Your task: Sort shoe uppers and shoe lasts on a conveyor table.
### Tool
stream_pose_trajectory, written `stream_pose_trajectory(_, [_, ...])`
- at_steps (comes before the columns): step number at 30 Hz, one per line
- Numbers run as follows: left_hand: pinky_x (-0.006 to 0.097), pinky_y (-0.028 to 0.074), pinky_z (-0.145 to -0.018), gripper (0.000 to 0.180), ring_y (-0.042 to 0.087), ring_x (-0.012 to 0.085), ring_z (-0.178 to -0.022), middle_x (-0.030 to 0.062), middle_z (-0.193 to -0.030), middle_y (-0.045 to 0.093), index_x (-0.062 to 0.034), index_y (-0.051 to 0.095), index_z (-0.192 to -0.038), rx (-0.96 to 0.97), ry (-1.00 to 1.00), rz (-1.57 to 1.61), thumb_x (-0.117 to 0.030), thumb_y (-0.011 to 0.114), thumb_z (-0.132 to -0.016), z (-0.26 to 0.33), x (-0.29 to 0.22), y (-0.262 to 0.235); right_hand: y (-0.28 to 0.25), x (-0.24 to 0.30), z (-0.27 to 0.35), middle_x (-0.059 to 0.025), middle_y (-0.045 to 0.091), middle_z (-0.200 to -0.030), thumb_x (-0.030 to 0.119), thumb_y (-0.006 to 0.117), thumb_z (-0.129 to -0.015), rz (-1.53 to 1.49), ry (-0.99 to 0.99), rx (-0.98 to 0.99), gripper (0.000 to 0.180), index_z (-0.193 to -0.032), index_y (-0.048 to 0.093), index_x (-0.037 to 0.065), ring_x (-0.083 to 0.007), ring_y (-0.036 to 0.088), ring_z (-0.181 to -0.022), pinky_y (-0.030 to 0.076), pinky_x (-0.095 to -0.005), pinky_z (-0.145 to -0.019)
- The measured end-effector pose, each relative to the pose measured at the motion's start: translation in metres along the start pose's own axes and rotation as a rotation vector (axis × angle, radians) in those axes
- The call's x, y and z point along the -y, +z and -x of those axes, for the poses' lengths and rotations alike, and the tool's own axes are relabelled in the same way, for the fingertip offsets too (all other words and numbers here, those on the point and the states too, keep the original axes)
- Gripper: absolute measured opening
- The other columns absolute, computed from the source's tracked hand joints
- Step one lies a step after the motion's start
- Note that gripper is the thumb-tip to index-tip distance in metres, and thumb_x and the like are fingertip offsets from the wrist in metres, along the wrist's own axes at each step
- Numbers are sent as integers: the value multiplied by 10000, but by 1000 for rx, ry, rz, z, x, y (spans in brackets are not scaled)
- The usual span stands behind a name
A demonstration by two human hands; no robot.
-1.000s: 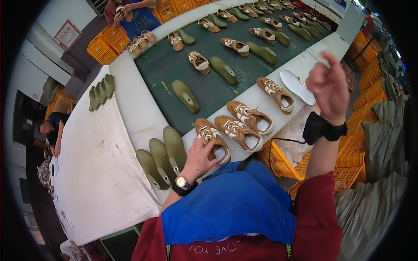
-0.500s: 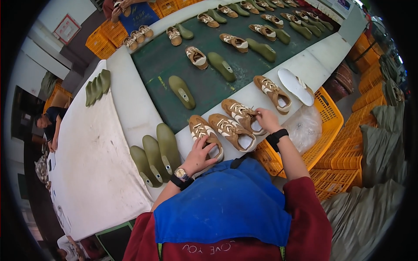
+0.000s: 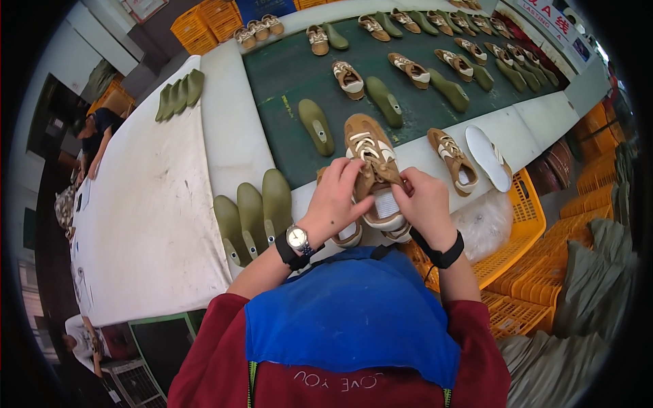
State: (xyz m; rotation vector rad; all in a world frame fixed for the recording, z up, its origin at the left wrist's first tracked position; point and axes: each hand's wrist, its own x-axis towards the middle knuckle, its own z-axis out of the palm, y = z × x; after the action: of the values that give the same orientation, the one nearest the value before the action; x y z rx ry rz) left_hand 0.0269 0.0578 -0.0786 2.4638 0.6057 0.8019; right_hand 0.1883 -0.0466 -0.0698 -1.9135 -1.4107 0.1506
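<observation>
Between my two hands a tan-and-white lace-up sneaker [image 3: 364, 146] is raised, its toe pointing away from me and its white insole showing. My left hand [image 3: 335, 198] has its fingers closed at the laces and tongue. On the right side of the shoe's collar, my right hand [image 3: 427, 206] pinches the edge between thumb and fingers. Mostly hidden below are two other tan shoes; the heel of one [image 3: 349, 236] shows under my left hand. Further right on the white ledge rest another tan sneaker [image 3: 454, 160] and a shoe with its pale sole upward [image 3: 488, 158].
Green shoe lasts [image 3: 250, 216] stand left of my hands; several more [image 3: 181, 95] lie farther off. Ahead, a green belt [image 3: 286, 129] carries rows of sneakers and lasts. A yellow crate [image 3: 524, 211] with a clear plastic bag [image 3: 484, 221] is at my right. People sit at far left.
One sneaker has come up off the ledge, over the other two. My left hand has left the leftmost shoe and moved right onto the raised one. The view has shifted.
</observation>
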Motion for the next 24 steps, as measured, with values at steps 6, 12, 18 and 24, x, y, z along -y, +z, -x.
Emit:
stream_pose_trajectory(6, [367, 499, -738, 328, 611, 341, -869, 203, -1017, 596, 51, 522, -1096, -176, -34, 118, -25, 555, -779, 19, 17, 1, 6, 27, 4, -104, 589, -632, 135, 658, -741, -107, -86, -128, 130, -753, 572, 38, -274, 588, -550, 455, -354, -493])
stream_pose_trajectory(12, [331, 495, -769, 366, 634, 322, -858, 199, -992, 609, 22, 490, -1160, -171, -191, 420, 24, 531, -796, 22, 21, 2, 16, 31, 3, -94, 584, -625, 134, 660, -734, -134, -99, -134, 136, -732, 562, 40, -259, 582, -528, 446, -344, -478])
stream_pose_trajectory(18, [313, 443, -924, 584, 518, 211, -1113, 143, -1218, 490, -39, 332, -1324, 37, -253, 584, 53, 581, -804, 20, 16, -3, 13, 36, 1, -71, 542, -559, 108, 674, -734, -106, -112, -174, 142, -704, 558, 32, -187, 537, -461, 423, -292, -449])
stream_pose_trajectory(24, [370, 415, -955, 656, 492, 329, -1128, 188, -1239, 475, -69, 398, -1301, -39, 13, 15, 10, 663, -705, 17, 17, -7, 25, 34, 2, -84, 543, -566, 130, 653, -731, -100, -166, -115, 131, -717, 562, 38, -241, 547, -479, 428, -327, -461])
